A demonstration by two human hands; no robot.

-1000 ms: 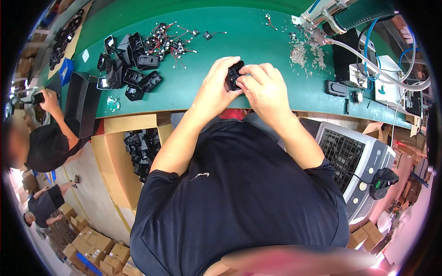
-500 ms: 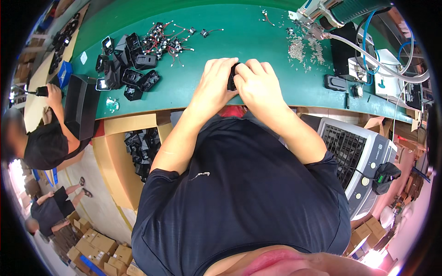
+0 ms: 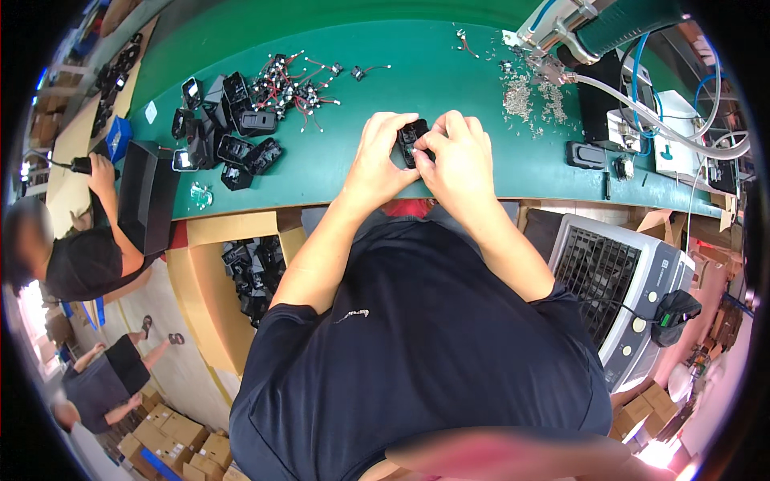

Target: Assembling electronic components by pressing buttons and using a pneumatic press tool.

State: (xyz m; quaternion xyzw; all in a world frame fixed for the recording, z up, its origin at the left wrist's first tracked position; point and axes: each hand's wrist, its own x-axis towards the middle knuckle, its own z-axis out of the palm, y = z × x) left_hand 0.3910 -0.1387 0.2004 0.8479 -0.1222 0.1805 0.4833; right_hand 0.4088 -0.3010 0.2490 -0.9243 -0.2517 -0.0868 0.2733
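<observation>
Fingers of both hands pinch a small black plastic housing [image 3: 413, 141] above the green bench [image 3: 449, 76]'s near edge: left hand [image 3: 382, 156], right hand [image 3: 459, 156] mid-assembly; next, firm aligned pressing, I'd judge

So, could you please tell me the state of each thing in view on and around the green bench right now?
Small black part: held up between both hands.
Left hand: gripping the part.
Right hand: fingertips pressed on the part.
Black housings: loose pile on the bench.
Wired pieces: tangled heap, lying free.
Small screws: scattered.
Green bench: bearing the parts.
</observation>
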